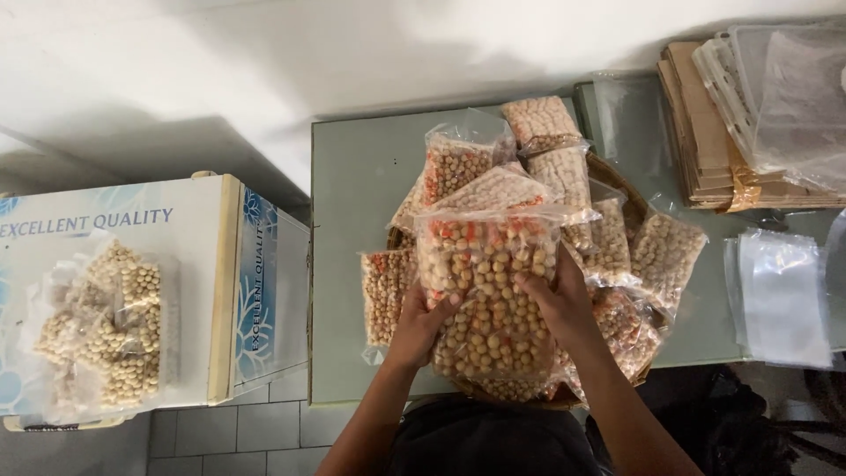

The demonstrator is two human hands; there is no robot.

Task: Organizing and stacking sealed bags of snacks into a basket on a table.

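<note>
Both hands on one clear plastic bag of pale round beans with some orange pieces near the top [493, 291], held over the pile at the near middle of the grey-green surface [352, 220].

Left hand [421, 324]: fingers clamped on the bag's lower left side, thumb across the front. Right hand [557, 304]: clamped on the right side, fingers spread over the plastic. Bag upright-ish, open top edge pointing to the far edge, loose film flared there.

Beneath and around it: heap of similar filled clear bags [608, 247], some leaning, some flat, apparently in a shallow woven basket [630, 189] whose rim shows only in part. One bag lies just left of the held one, touching the heap.

Judgement on handling: contents are loose and heavy at the bottom, so support from under the base would hold better than a squeeze on the sides; keeping the open top up would stop beans rolling out; slick film may slip.

Far right corner: stack of brown flat cardboard [705, 132] with clear plastic trays on it; empty clear bags [780, 295] at the right edge. To the left, apart from the surface, a white and blue printed carton [203, 229] bearing more bean bags [106, 326].
</note>
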